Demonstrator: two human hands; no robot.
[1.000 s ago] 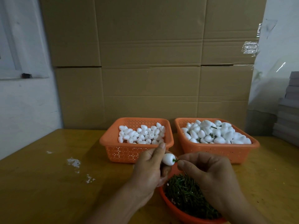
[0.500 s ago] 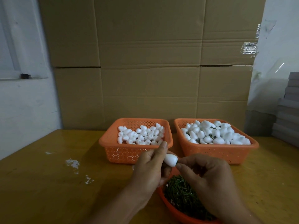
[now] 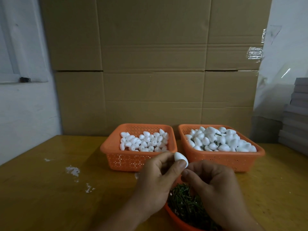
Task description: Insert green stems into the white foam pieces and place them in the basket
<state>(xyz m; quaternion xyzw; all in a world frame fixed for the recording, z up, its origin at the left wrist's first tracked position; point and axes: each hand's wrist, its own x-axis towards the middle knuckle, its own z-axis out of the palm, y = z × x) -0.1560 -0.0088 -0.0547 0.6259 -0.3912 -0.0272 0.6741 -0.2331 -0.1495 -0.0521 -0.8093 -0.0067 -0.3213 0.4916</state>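
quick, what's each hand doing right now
Left hand: holding a white foam piece between thumb and fingers.
Right hand: fingers curled, pinched together beside the foam piece; a stem in them cannot be told.

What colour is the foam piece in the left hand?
White foam piece, clearest in the head view.
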